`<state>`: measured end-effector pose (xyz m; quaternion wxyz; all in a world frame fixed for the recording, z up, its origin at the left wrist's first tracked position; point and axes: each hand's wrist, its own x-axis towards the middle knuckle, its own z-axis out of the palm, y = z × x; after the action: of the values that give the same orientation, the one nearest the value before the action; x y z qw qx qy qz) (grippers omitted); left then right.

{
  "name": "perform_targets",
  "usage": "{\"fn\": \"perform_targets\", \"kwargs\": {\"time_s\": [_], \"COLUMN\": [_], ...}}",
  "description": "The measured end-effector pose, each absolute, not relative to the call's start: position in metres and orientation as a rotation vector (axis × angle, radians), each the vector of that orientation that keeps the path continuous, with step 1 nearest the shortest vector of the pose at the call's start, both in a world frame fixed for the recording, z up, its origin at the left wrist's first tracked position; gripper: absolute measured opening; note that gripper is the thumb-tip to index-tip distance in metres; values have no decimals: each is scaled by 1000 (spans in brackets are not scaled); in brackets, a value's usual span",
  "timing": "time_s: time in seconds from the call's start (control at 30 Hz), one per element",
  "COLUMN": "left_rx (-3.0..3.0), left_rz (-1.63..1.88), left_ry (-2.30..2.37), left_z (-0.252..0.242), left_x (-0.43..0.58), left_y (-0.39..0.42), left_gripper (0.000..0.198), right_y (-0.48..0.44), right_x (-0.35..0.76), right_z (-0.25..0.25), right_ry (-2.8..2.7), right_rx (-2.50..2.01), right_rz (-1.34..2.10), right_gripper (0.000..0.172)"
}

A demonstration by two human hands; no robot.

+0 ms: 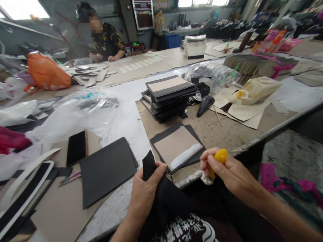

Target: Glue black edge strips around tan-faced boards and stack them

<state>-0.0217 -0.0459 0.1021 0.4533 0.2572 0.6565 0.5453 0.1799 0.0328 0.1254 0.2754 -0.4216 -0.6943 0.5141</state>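
Observation:
My left hand (pixel 146 188) pinches a black piece of material (pixel 148 164) between thumb and fingers, in front of my body. My right hand (pixel 224 168) is closed around a yellow-handled tool (pixel 220 156), with whitish stuff at its lower end; its tip is not clear. Between the hands, on the table edge, lies a beige panel (pixel 174 144) on black sheets, with a white smear (pixel 186 156) along its near side. Behind it stands a stack of black and beige panels (pixel 171 97).
Black sheets (pixel 108 171) and a phone (pixel 76 148) lie to the left, with scissors (pixel 70 178) beside them. A dark cone-shaped object (pixel 205 105) and a yellowed plastic container (pixel 257 90) are at right. Across the table sits a co-worker (pixel 106 42) near an orange bag (pixel 47 72).

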Motion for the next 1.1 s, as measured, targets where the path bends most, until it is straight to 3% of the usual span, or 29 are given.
{"fn": "perform_targets", "kwargs": {"time_s": [0.37, 0.5, 0.7, 1.1], "left_rx": [514, 513, 419, 358], "left_rz": [1429, 1435, 1295, 1101], "left_ry": [1611, 1677, 1619, 1479], "left_z": [94, 83, 72, 58], "left_x": [-6, -3, 3, 6], "left_y": [-44, -45, -57, -90], "left_gripper": [38, 39, 43, 39], "right_y": [9, 7, 18, 38], "right_x": [154, 161, 179, 198], "right_z": [109, 106, 102, 97], "right_ry": [-1836, -1928, -2263, -2327], "right_rx": [-785, -910, -1117, -1265], "right_rz": [2204, 2068, 1498, 1320], "right_gripper": [50, 37, 23, 29]}}
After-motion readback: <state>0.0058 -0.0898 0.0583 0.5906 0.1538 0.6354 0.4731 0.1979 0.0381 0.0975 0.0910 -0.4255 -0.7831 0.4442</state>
